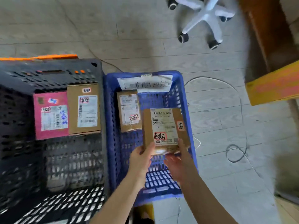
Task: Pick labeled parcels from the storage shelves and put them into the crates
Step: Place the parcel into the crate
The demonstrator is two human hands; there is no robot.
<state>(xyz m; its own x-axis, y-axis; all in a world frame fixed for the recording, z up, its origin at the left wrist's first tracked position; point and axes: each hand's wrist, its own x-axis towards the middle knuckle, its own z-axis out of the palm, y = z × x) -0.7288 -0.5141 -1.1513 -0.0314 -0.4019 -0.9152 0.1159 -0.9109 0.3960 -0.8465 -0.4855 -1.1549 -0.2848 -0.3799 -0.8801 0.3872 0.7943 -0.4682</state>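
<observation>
The grey floor [145,46] fills most of the view. On it stand two crates side by side, touching. The big black crate [48,75] is on the left and the blue crate [111,126] is on the right. To the far right is a shelf [275,88] with a yellow and orange bar. At the top is the white foot of a chair [205,18] with black wheels. Thin cables [236,152] curl on the floor by the blue crate. In the black crate a pink parcel [50,115] and a brown box [84,109] lie next to each other at the far end. Each has a white label with bar codes and small stickers with red edges. The pink one also has blue handwriting. All this writing is too blurry to read. In the blue crate a second brown box [128,110] lies at the far left, with a white label and a red-edged sticker. A white paper [145,84] with big dark letters hangs on the crate's far wall, but the letters are too smeared to read. The held box [163,128] is up above the right side of the blue crate, just beside the second brown box. It has a white label with a bar code, a red-edged sticker with dark handwriting, and another small sticker near its right edge. None of it can be read. The left hand [142,159] grips its near left corner, thumb on top. The right hand [179,165] holds its near right edge, fingers under and thumb on the label.
</observation>
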